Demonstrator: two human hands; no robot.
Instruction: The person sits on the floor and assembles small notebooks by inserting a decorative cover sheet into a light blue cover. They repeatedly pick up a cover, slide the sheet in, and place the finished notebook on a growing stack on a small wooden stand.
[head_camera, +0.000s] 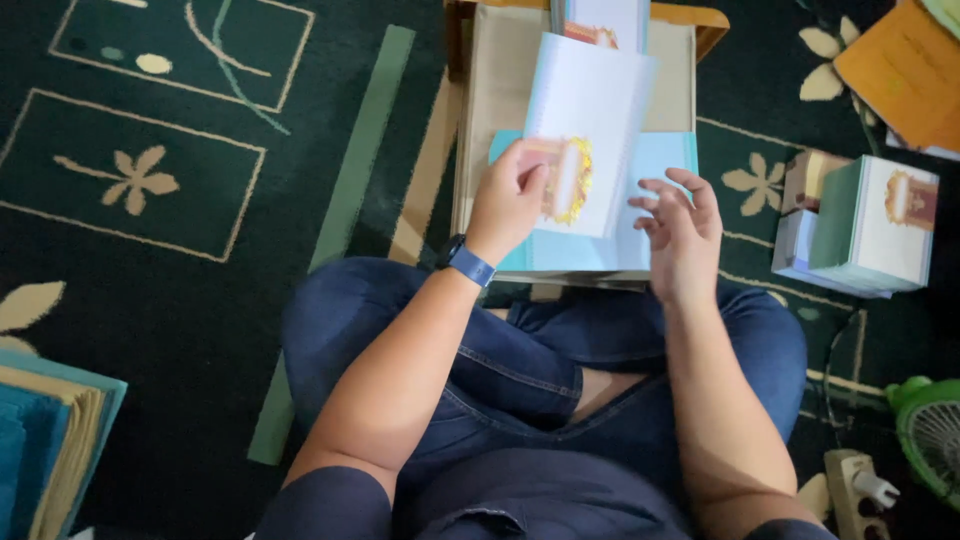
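Seated cross-legged on dark green patterned carpet (180, 330), person works at a low beige tabletop (490, 130) in upper centre of the frame. Left hand (508, 205) has its grip pinched on the lower left edge of a white card (590, 110) with a gold-framed oval emblem, card held tilted up off the surface. Right hand (682, 235) hovers just right of the card, fingers spread and loose, grasping nothing. Under the card lies a light blue folder (665, 165), opened flat on the tabletop, lower edge near the person's knees.

Progress, judged from layout: the card looks not yet seated in the blue folder, so this piece seems mid-assembly. A stack of finished-looking pieces (865, 225) with the same emblem sits at right of frame on the carpet, suggesting several are done. More sheets (600, 18) wait at the top edge of the frame, and a pile of blue and tan sheets (50, 440) at lower left, so a fair amount seems left. Orange folder (905, 70) upper right, small green fan (935, 430) and power strip (855, 490) lower right.
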